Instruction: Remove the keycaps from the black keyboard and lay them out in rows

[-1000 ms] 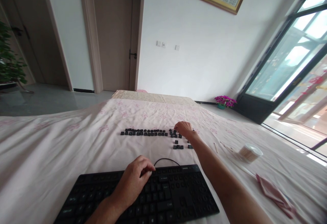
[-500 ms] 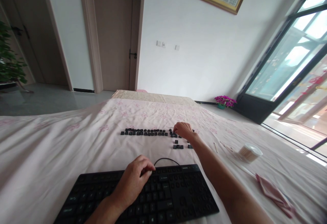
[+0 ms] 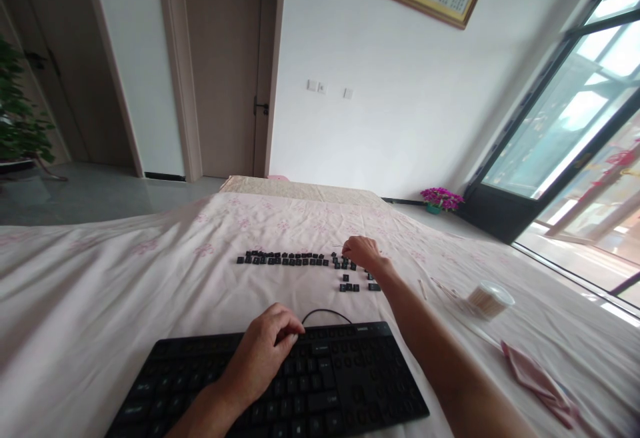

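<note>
A black keyboard (image 3: 325, 385) lies on a pale pink flowered cloth (image 3: 125, 291) just in front of me. My left hand (image 3: 265, 351) rests curled on the keyboard's upper edge, fingers bent down onto the keys. Farther out, a row of loose black keycaps (image 3: 283, 259) lies on the cloth, with a few more (image 3: 349, 286) scattered nearer. My right hand (image 3: 361, 251) reaches out to the right end of that row, fingers curled down over the keycaps; what they grip is hidden.
A round clear tub of cotton swabs (image 3: 490, 298) stands at the right, with a few loose swabs (image 3: 440, 285) beside it. A folded pink cloth (image 3: 537, 375) lies at the near right. Doors, a potted plant (image 3: 20, 118) and a glass door (image 3: 565, 131) surround the table.
My right hand has shifted slightly over the right end of the keycap row. The left hand stays on the keyboard.
</note>
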`<action>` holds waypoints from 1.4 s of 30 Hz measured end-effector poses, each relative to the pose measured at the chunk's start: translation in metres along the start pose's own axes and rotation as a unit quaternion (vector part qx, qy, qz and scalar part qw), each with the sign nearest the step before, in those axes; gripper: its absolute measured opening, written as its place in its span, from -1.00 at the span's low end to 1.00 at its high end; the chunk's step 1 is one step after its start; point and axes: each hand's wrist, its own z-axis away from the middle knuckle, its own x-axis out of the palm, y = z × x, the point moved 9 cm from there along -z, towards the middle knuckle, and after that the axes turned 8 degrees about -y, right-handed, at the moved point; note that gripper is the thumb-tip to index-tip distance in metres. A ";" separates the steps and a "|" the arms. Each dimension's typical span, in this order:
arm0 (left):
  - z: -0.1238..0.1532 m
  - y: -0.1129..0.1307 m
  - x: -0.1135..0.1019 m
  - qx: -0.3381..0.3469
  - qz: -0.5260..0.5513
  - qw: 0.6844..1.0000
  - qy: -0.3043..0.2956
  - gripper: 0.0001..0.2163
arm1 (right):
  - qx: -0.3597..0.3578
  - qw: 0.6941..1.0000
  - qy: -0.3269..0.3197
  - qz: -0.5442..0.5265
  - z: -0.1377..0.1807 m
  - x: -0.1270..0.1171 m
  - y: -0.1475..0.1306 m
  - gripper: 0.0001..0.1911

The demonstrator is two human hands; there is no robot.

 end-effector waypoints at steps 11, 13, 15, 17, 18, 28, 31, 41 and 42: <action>0.002 0.002 -0.002 -0.001 -0.001 1.000 0.001 -0.81 | -0.010 1.000 -0.006 -0.003 -0.016 0.006 -0.023 -0.77; 0.001 0.001 -0.002 -0.002 0.000 1.000 0.001 -0.81 | -0.010 1.000 -0.008 0.000 -0.016 0.006 -0.023 -0.77; 0.000 0.001 -0.002 -0.002 -0.001 1.000 0.000 -0.82 | -0.009 1.000 -0.008 0.004 -0.016 0.006 -0.022 -0.77; 0.000 0.001 -0.002 -0.002 -0.002 1.000 0.000 -0.82 | -0.006 1.000 -0.007 0.007 -0.015 0.006 -0.020 -0.76; 0.000 0.001 -0.002 -0.002 -0.002 1.000 0.000 -0.82 | -0.003 1.000 -0.007 0.008 -0.015 0.006 -0.018 -0.77; 0.001 0.002 -0.002 -0.003 0.002 1.000 -0.001 -0.82 | -0.027 1.000 0.009 -0.006 -0.010 0.002 -0.018 -0.76; 0.001 0.002 -0.002 -0.004 0.000 1.000 -0.001 -0.83 | -0.050 0.999 0.004 -0.009 -0.004 0.000 -0.026 -0.79; 0.001 0.001 -0.002 -0.002 0.000 1.000 0.002 -0.83 | -0.063 0.998 0.000 -0.004 -0.001 -0.005 -0.032 -0.81; 0.001 0.001 -0.002 -0.002 0.001 1.000 0.002 -0.83 | -0.062 0.998 -0.001 -0.004 -0.001 -0.005 -0.031 -0.81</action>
